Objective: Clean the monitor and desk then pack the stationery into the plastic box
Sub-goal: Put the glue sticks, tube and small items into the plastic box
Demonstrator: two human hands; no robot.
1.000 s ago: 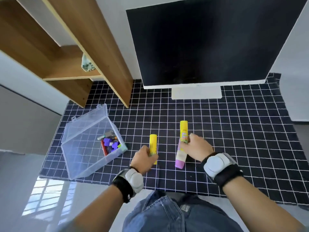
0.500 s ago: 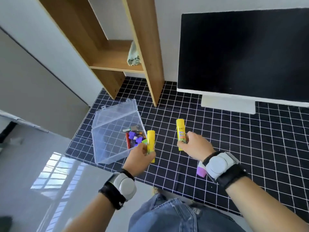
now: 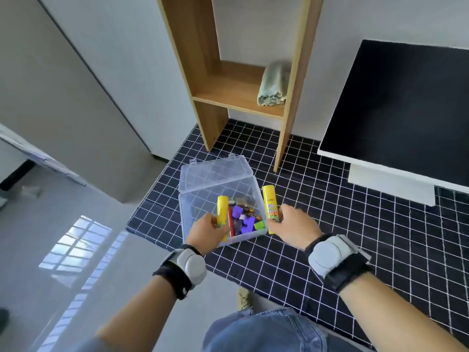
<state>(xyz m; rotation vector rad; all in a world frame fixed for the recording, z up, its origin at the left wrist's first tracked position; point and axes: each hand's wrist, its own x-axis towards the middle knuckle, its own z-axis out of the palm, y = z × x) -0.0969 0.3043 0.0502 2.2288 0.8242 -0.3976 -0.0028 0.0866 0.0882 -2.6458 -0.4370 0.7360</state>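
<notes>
Hands (image 3: 208, 232) (image 3: 295, 226) grip yellow glue sticks (image 3: 222, 209) (image 3: 270, 207) (one over box (image 3: 200, 199)).

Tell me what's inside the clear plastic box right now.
The clear plastic box holds purple clips, a red pen and a green piece; the left hand hides anything beneath.

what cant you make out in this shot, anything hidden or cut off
Head view only:
- Left glue stick: lower end hidden by the left hand.
- Monitor: right part cut off by the frame edge.
- Cloth on the shelf: blurred.
- Small items in the plastic box: jumbled, too small to identify.
</notes>
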